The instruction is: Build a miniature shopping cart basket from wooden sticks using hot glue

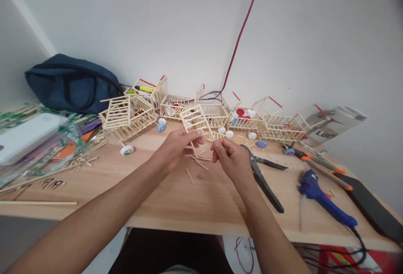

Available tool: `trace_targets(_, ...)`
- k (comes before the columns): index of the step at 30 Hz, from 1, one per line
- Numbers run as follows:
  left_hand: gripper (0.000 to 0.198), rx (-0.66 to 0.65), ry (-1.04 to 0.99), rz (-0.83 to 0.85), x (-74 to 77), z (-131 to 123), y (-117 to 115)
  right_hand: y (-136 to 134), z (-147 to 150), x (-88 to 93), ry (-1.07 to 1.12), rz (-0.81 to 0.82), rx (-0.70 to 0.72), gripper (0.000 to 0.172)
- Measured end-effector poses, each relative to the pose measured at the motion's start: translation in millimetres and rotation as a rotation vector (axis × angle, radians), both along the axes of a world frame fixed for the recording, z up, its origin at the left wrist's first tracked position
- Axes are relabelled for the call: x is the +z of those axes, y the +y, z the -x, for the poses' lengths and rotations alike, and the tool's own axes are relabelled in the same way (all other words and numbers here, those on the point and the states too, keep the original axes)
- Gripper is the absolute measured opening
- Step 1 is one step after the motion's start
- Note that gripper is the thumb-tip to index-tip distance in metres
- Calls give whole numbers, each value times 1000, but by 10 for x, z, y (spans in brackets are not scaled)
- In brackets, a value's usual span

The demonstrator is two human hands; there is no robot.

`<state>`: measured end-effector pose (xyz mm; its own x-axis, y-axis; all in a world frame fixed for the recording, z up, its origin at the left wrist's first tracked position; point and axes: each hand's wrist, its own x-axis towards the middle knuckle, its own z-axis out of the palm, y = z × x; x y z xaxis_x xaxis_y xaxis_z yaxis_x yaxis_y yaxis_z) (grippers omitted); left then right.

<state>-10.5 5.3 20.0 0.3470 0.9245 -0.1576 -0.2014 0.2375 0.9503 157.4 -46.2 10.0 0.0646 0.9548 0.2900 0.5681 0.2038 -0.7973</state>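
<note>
My left hand (178,148) pinches the lower end of a small ladder-like panel of thin wooden sticks (199,118), tilted up over the table. Close beside it, my right hand (231,156) has its thumb and fingers pressed together; whatever they hold, if anything, is too small to make out. Just below both hands lie short cut sticks (190,176). Behind the panel stands a row of small stick carts (215,115) with bottle-cap wheels, some with red-tipped handles. A larger stick cart (129,118) sits to the left.
Black-handled shears (266,186) lie right of my right hand. Farther right are a blue glue gun (324,200), orange-handled pliers (327,169) and a long black object (371,207). At left are a white box (31,135), plastic wrappers and a blue bag (74,83).
</note>
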Motion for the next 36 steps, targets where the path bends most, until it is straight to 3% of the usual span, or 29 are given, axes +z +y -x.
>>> trace_targets(10,26,43,96,-26,13,25,15,-19,59,21,7,-8,4,32)
trace_targets(19,20,76,3,-2,9,10,8,-11,65,-9,0,-16,12,31)
trace_targets(36,17,90,2,27,63,37,-6,-21,131,-4,-17,-8,38,31)
